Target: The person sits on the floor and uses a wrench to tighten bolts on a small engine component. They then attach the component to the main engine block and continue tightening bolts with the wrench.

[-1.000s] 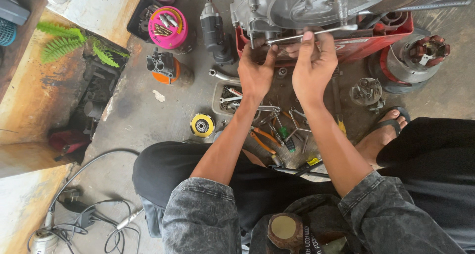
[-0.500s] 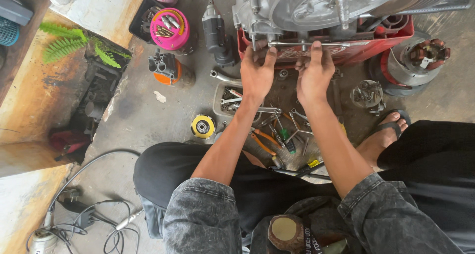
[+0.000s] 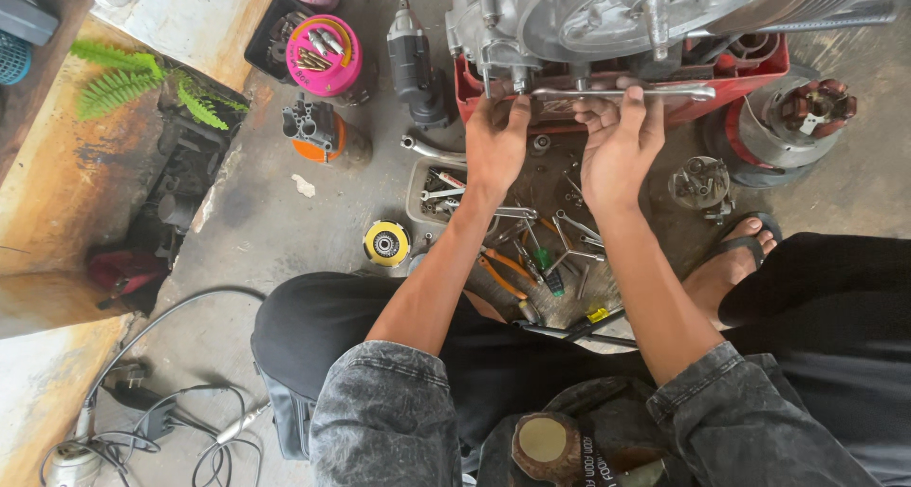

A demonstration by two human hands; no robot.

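Concrete floor, far side: both hands — left hand point(image 3: 495, 140), right hand point(image 3: 619, 136) — clamp a long wrench point(image 3: 626, 93) against the grey engine point(image 3: 607, 17). A slip could skin knuckles on the red tray point(image 3: 759, 69) edge.

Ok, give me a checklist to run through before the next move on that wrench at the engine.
1. Right hand grips the long wrench: ok.
2. Left hand at the wrench's left end, under the engine: ok.
3. Wrench head seated on a fastener: cannot tell, hidden by the fingers.
4. Engine resting level on the red tray: cannot tell.
5. Spare tools within reach on the floor, between the forearms: ok.
6. Sandalled foot apart from the loose tools: ok.
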